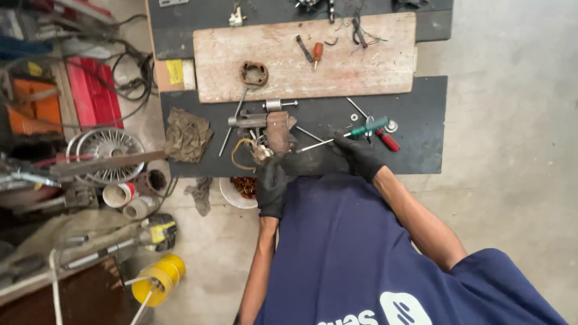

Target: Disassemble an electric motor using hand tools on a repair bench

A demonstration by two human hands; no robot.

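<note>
Down on the dark workbench (421, 150), the gloved left hand (272, 183) grips a small motor part with coloured wires (262, 150). Beside it, the gloved right hand (359, 155) closes around a green-handled screwdriver (349, 133), its tip toward that part; a red-handled screwdriver (388, 140) lies just beyond.

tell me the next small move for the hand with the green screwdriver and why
Probably bring the green-handled screwdriver tip left to the rusty motor part. The right hand grips its handle with the shaft aimed that way, tip short of the part, while the left hand steadies the part by its wires on the black table.
</note>
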